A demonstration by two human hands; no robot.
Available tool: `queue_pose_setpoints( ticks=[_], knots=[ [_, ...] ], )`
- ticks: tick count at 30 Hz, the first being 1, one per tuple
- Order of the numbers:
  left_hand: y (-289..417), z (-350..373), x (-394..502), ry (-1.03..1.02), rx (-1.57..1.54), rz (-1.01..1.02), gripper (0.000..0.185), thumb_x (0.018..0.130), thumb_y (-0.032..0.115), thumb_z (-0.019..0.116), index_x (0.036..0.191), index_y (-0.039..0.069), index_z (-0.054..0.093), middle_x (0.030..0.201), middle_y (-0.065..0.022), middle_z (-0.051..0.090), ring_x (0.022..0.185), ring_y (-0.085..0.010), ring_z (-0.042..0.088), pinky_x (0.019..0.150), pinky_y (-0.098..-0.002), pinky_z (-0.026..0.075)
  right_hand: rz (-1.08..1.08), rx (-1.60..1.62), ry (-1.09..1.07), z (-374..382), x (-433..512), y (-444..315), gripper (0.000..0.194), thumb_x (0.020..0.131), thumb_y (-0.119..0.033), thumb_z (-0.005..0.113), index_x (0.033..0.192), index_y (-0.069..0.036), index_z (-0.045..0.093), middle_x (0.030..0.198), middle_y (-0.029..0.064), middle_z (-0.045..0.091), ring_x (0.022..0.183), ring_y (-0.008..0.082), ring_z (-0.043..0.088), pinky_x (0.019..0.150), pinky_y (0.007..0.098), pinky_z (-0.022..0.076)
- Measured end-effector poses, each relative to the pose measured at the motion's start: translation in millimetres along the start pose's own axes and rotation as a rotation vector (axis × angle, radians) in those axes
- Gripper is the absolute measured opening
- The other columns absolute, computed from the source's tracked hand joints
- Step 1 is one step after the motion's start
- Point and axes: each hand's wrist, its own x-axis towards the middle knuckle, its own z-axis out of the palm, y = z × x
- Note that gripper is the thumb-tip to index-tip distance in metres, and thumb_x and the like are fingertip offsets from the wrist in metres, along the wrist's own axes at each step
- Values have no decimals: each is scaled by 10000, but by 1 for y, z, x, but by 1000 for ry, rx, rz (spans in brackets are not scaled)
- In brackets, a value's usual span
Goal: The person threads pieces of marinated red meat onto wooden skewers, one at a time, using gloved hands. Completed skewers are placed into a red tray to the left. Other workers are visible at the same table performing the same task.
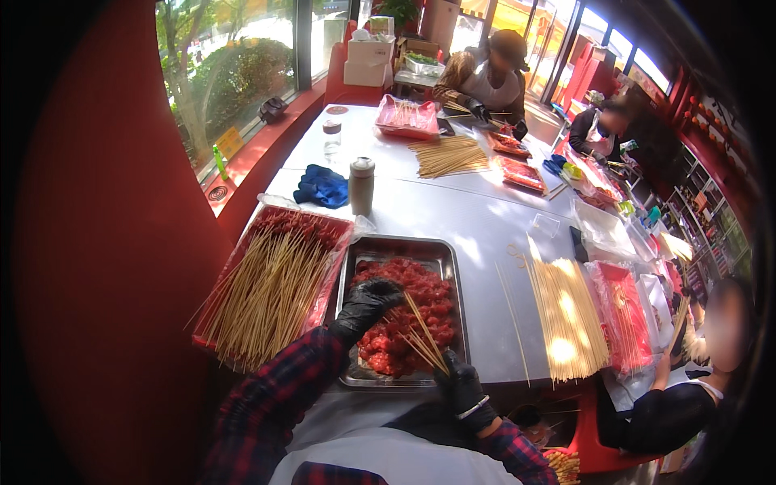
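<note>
My right hand [464,388], in a black glove, grips several bamboo skewers [426,348] near their lower ends. The skewers fan out over a steel tray [459,291] of raw cut red meat [388,345]. Above the left part of that meat is my left hand [368,303], also black-gloved, its fingers curled close to the skewers' upper ends. Whether it pinches a piece of meat is hidden. Left of the steel tray, a red plastic-lined tray [209,330] is heaped with meat-threaded skewers [273,291], their bare ends towards me.
Loose bamboo skewers [564,321] lie spread to the right. A grey bottle [362,188] and a blue cloth [321,186] stand beyond the trays. One person [673,400] sits at the right; another [497,79] works at the far end. A red wall [121,242] rises on the left.
</note>
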Motion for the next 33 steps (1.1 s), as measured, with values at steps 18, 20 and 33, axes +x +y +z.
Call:
queue_pose_setpoints(
  ticks=[18, 20, 33],
  knots=[
    [-3, -4, -7, 35, 10, 57, 218, 781, 83, 615, 977, -9, 595, 905, -46, 576, 844, -110, 535, 755, -230, 427, 519, 825, -35, -6, 1, 9, 252, 699, -34, 678, 916, 14, 560, 803, 66, 608, 748, 111, 558, 682, 252, 467],
    [-17, -9, -5, 31, 57, 59, 224, 781, 90, 618, 982, -6, 594, 908, -44, 583, 824, -104, 537, 734, -228, 432, 484, 730, -71, -10, 2, 9, 210, 699, -37, 680, 866, 1, 559, 733, 39, 592, 670, 92, 543, 591, 238, 453],
    [-43, -7, -12, 12, 303, 35, 183, 795, 80, 594, 971, 29, 592, 889, -67, 612, 833, -136, 569, 741, -261, 450, 570, 732, 3, -21, 7, -6, 72, 794, -43, 580, 852, -29, 539, 660, -12, 539, 534, 54, 464, 470, 206, 384]
  ],
)
